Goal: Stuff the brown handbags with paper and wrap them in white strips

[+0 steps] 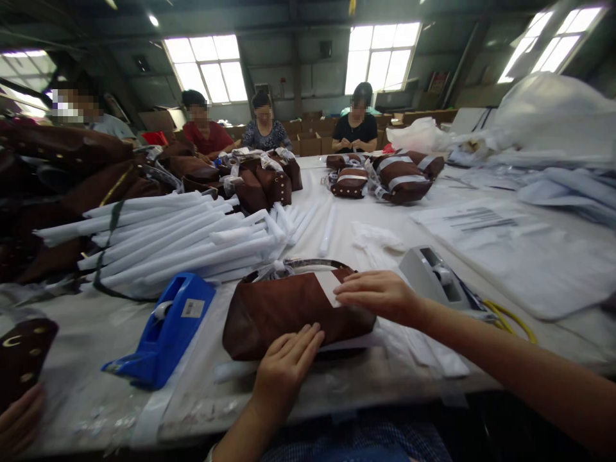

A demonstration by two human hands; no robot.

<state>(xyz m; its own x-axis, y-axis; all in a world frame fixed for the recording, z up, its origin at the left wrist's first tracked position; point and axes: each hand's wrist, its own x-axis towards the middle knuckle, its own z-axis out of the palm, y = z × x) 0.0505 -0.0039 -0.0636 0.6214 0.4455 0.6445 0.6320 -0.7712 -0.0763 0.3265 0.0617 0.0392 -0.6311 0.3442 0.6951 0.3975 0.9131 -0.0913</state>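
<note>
A brown handbag (274,308) lies on its side in front of me, its wrapped handle (312,263) along the far edge. My left hand (289,359) rests flat on the near side of the bag, fingers together and stretched out. Over the right part, my right hand (380,295) lies with straight fingers on a white strip (328,287) that crosses the bag. The strip's near end is hidden. A blue tape dispenser (168,327) stands left of the bag, and a grey tape dispenser (436,276) stands behind my right hand.
White paper rolls (192,247) are heaped at the left, with more brown bags (269,183) behind. Strapped bags (404,176) sit farther back. Flat plastic sheets (520,250) lie at the right. Another person's hand (22,417) holds a bag at the lower left; several people sit across the table.
</note>
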